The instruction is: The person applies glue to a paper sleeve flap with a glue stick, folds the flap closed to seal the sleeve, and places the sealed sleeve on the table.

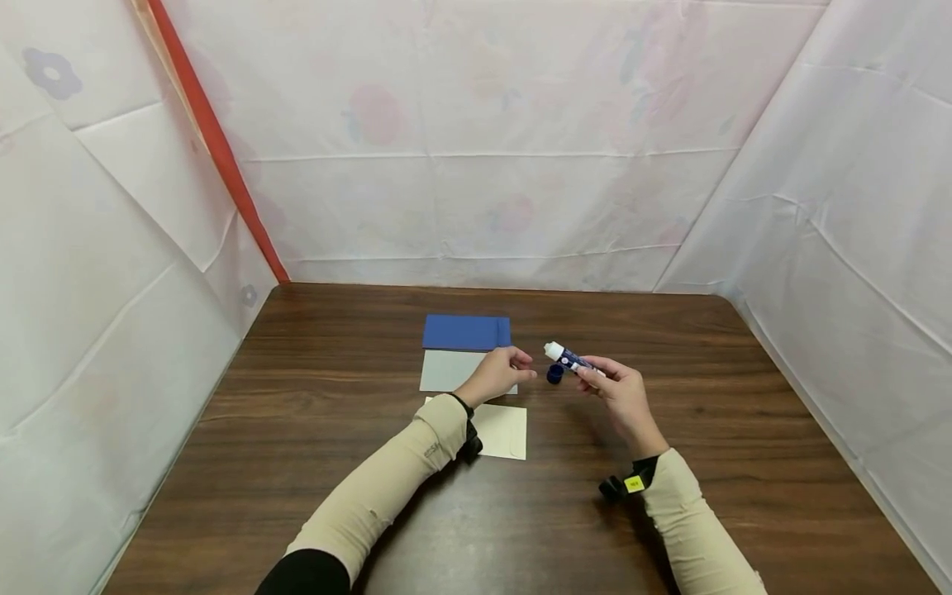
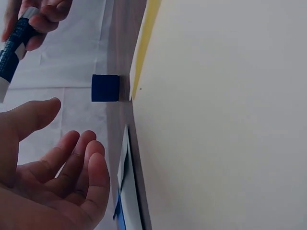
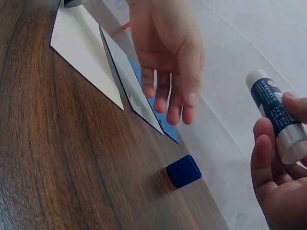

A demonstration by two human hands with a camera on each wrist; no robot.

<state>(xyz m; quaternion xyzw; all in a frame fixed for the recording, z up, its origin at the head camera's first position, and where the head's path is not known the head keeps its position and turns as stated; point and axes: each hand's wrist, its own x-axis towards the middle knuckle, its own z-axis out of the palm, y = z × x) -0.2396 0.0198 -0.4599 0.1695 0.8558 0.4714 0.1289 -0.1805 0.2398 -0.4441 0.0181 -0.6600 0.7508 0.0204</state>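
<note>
My right hand holds a glue stick between thumb and fingers, its white end tilted up to the left. In the right wrist view the glue stick shows a dark blue label and no cap. A dark blue cap stands on the table just below it. My left hand hovers over the grey envelope, fingers loosely bent with nothing between them, as the left wrist view of the hand shows. Under the left wrist lies a cream envelope, partly covered by the forearm.
Beyond the grey envelope lies a blue envelope, nearly in line with the others. The brown wooden table ends at white patterned sheets at the back and both sides. A red strip runs down the left corner.
</note>
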